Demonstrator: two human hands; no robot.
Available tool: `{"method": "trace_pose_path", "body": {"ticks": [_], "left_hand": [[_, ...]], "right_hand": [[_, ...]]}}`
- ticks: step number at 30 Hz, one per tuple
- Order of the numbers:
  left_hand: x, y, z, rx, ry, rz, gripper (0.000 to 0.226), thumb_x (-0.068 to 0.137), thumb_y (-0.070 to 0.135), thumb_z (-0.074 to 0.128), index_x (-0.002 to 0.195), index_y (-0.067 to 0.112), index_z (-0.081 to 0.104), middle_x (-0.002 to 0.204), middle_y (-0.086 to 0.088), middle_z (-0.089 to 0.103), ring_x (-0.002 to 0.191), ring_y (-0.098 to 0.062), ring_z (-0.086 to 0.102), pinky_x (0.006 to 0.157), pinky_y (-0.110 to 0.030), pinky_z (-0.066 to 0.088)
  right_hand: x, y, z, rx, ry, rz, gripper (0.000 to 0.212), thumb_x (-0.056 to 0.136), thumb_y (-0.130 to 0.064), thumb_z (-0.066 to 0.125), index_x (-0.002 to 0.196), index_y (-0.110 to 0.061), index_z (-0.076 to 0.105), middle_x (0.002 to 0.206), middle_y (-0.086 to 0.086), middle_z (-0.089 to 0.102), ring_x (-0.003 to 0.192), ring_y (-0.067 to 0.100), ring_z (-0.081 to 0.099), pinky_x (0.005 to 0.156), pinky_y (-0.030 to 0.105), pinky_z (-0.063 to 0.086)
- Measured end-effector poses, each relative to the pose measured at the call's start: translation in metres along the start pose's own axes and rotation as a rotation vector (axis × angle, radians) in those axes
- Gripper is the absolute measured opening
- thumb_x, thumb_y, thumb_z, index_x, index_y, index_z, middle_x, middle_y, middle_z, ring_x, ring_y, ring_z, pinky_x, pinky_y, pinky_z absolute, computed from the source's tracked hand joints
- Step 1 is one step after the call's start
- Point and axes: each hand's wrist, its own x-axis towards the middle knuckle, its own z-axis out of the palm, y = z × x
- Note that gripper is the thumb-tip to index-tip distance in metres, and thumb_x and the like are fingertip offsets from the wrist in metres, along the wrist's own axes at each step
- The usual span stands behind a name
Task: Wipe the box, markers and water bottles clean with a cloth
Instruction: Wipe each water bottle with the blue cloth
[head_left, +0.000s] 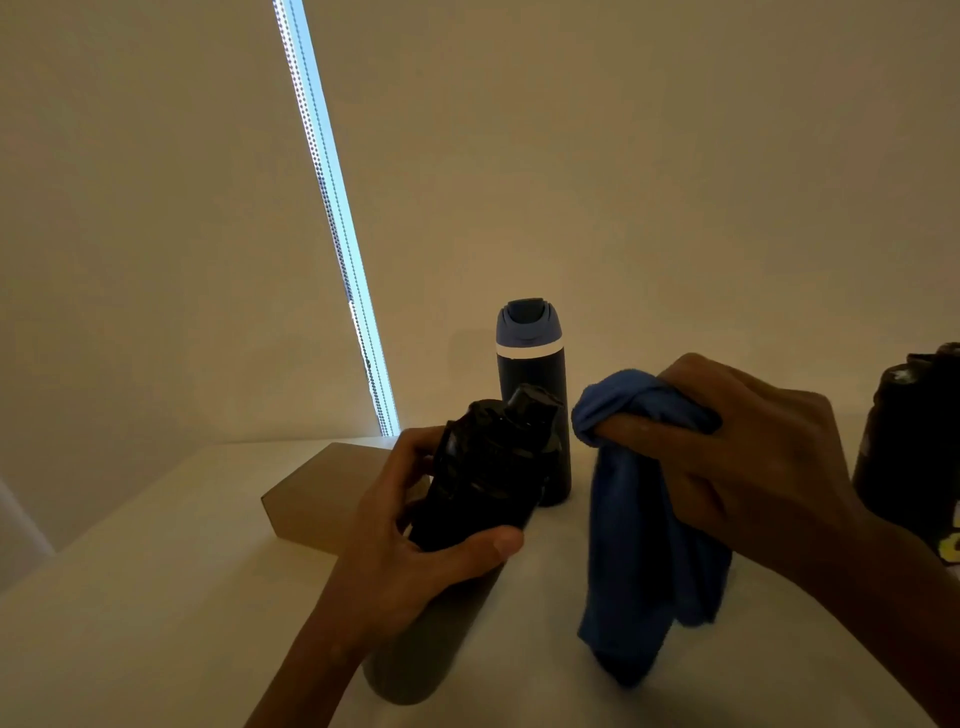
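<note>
My left hand (410, 530) grips a dark water bottle (488, 478) just below its black lid, holding it tilted above the white table (156, 613). My right hand (727, 457) holds a bunched blue cloth (644, 545) to the right of that bottle; the cloth hangs down to the table. A navy bottle with a blue lid (530, 364) stands upright behind the held one. A cardboard box (322, 493) lies flat at the left, behind my left hand. No markers are in view.
Another dark bottle (909, 441) stands at the right edge, partly cut off, with something yellow and white at its foot. A wall rises close behind the table. A bright window strip with a bead chain (332, 208) runs down at the left.
</note>
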Motion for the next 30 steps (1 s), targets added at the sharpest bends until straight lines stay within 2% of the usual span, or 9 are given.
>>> {"method": "trace_pose_path", "body": {"ticks": [7,10,12,14,18,22,25,28,30], "left_hand": [[-0.001,-0.003,0.005,0.017,-0.002,0.0,0.075,0.064,0.059,0.089,0.128,0.052,0.05,0.129,0.02,0.064,0.119,-0.006,0.065,0.095,-0.033,0.059],[-0.002,0.0,0.005,0.043,0.03,0.033,0.071,0.064,0.06,0.087,0.124,0.058,0.049,0.127,0.027,0.063,0.118,0.005,0.062,0.088,-0.01,0.053],[-0.002,0.0,0.006,0.051,0.041,0.033,0.07,0.064,0.062,0.086,0.124,0.057,0.049,0.127,0.028,0.062,0.117,0.006,0.061,0.086,-0.007,0.051],[-0.002,-0.002,0.006,0.048,0.052,0.029,0.071,0.064,0.063,0.085,0.125,0.055,0.049,0.128,0.026,0.062,0.117,0.004,0.062,0.085,-0.009,0.052],[-0.002,-0.001,0.008,0.047,0.066,0.021,0.071,0.062,0.066,0.084,0.123,0.059,0.048,0.127,0.031,0.061,0.115,0.008,0.061,0.082,-0.011,0.052],[-0.003,-0.001,0.009,0.036,0.077,0.013,0.075,0.06,0.068,0.084,0.124,0.06,0.046,0.127,0.033,0.06,0.117,0.01,0.059,0.088,-0.02,0.048],[-0.004,-0.001,0.011,0.03,0.065,0.008,0.08,0.058,0.068,0.087,0.127,0.058,0.047,0.129,0.029,0.061,0.119,0.005,0.06,0.093,-0.027,0.051],[-0.004,-0.002,0.011,0.034,0.063,-0.005,0.086,0.056,0.067,0.089,0.13,0.052,0.048,0.13,0.025,0.062,0.117,-0.001,0.064,0.096,-0.037,0.056],[-0.004,-0.003,0.011,0.035,0.069,0.006,0.086,0.056,0.067,0.089,0.13,0.054,0.048,0.129,0.026,0.062,0.117,0.0,0.063,0.095,-0.034,0.055]], "right_hand": [[0.009,-0.017,0.004,0.06,-0.001,-0.067,0.041,0.108,-0.037,0.021,0.144,-0.03,0.038,0.111,0.007,0.048,0.09,0.019,0.048,0.077,0.03,0.042],[0.009,-0.023,0.009,0.038,0.004,-0.021,0.043,0.108,-0.036,0.018,0.13,-0.016,0.05,0.109,0.005,0.044,0.087,0.014,0.044,0.079,0.029,0.037],[0.01,-0.028,0.005,0.08,-0.002,0.06,0.041,0.106,-0.032,0.029,0.126,-0.015,0.061,0.104,0.006,0.052,0.079,0.011,0.047,0.07,0.019,0.039],[0.01,-0.037,0.002,0.166,-0.016,0.165,0.037,0.1,-0.027,0.043,0.124,-0.015,0.069,0.098,0.007,0.061,0.07,0.012,0.052,0.065,0.018,0.044],[0.008,-0.039,0.0,0.307,-0.03,0.269,0.035,0.102,-0.025,0.044,0.126,-0.017,0.068,0.102,0.004,0.061,0.072,0.012,0.057,0.069,0.016,0.047],[0.004,-0.019,-0.005,0.124,-0.143,0.254,0.037,0.096,-0.025,0.044,0.118,-0.018,0.073,0.087,0.003,0.061,0.061,0.009,0.046,0.06,0.012,0.034],[0.005,-0.003,-0.014,0.09,-0.059,0.308,0.035,0.099,-0.023,0.044,0.12,-0.02,0.072,0.087,0.003,0.059,0.059,0.011,0.044,0.06,0.011,0.031],[0.014,-0.013,-0.028,0.149,0.047,0.184,0.035,0.1,-0.017,0.046,0.127,-0.026,0.066,0.089,0.004,0.059,0.059,0.012,0.042,0.06,0.016,0.034],[0.013,-0.024,-0.009,0.144,-0.013,0.081,0.037,0.101,-0.016,0.041,0.131,-0.03,0.057,0.086,0.007,0.062,0.057,0.013,0.045,0.052,0.021,0.039]]}}
